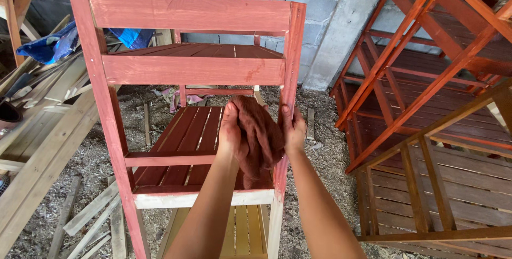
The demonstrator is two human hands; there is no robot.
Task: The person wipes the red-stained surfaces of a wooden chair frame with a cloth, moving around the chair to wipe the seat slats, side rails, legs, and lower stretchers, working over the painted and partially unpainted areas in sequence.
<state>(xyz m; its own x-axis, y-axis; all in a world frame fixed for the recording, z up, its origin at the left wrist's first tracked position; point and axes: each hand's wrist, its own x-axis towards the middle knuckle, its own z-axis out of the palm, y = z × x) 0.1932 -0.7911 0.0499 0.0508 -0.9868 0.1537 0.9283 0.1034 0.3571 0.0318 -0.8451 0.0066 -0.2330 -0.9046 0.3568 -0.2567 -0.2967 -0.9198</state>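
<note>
A wooden shelf rack [192, 72] stands upright on a floor strewn with sawdust [330, 157]. Most of its frame and slats carry a red-brown stain; the front rail of the lower shelf [202, 198] and the slats beneath it remain bare, pale wood.

Both hands meet in front of the rack's right front post [290, 77], near the middle shelf. Between them is a bunched, stain-soaked rag [260, 139], dark reddish brown, hanging down toward the lower shelf's front edge. The left hand [230, 133] is curled round the rag's left side, fingers closed on the cloth. The right hand [293, 128] is cupped against the rag's other side with its fingers lying along the post; whether it is gripping the cloth or only bracing it there cannot be told. In my judgement the rag is gathered into a wad so that it presents a firm pad to the wood.

Both forearms rise from the bottom edge of the view, converging, wrists roughly level.

To the right lean further stained racks [416, 77]; to the left lies a pile of raw timber [48, 131]. A block wall [320, 3] stands behind.
</note>
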